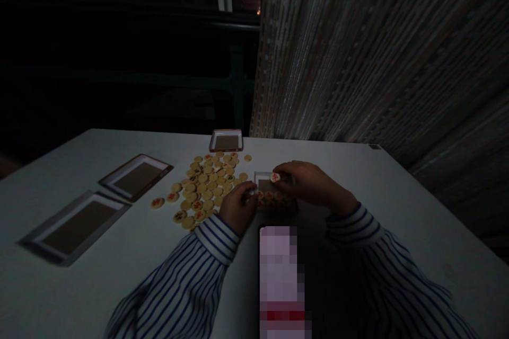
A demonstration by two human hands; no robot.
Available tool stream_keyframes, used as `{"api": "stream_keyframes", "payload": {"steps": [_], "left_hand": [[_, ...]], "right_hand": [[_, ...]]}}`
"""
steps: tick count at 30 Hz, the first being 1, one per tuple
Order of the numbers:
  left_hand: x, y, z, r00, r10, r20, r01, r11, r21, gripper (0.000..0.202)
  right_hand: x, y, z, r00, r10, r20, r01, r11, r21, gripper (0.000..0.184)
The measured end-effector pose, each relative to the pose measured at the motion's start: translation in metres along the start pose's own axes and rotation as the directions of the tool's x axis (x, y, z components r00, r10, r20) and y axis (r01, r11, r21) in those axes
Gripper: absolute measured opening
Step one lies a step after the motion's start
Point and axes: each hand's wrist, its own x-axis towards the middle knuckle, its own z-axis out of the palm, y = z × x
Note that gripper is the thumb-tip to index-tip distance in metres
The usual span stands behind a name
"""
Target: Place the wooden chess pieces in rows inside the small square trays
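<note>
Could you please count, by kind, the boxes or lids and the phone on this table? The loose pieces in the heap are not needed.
Shallow boxes or lids without pieces: 3
Box with xiangqi pieces in it: 1
Phone: 1
Total: 5

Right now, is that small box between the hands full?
No, the box is only partly filled: round pieces lie in its near part, while bare bottom shows farther back.

A white table (pixel 155 238) bears loose round pieces (pixel 207 185), three shallow trays (pixel 137 177), a partly filled box (pixel 265 185) and a phone (pixel 278 275)
</note>
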Motion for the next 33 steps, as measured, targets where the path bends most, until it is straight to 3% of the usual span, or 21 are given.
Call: {"api": "stream_keyframes", "payload": {"steps": [8,12,25,33], "left_hand": [[-0.001,-0.003,0.002,0.997,0.003,0.071,-0.007,0.999,0.053,0.028],[-0.001,-0.002,0.001,0.996,0.003,0.091,-0.008,0.999,0.053,0.029],[-0.003,-0.006,0.002,0.994,0.004,0.114,-0.002,1.000,-0.016,0.030],[-0.003,0.001,-0.001,0.994,0.031,0.102,-0.036,0.998,0.046,0.032]], "right_hand": [[-0.002,0.009,-0.002,1.000,0.020,-0.014,-0.020,1.000,-0.014,0.023],[-0.003,0.014,-0.002,0.999,0.052,0.001,-0.052,0.997,-0.055,0.032],[-0.006,0.020,-0.004,0.991,0.108,0.078,-0.097,0.986,-0.134,0.028],[-0.007,0.022,-0.001,0.984,0.129,0.121,-0.109,0.982,-0.156,0.027]]}}
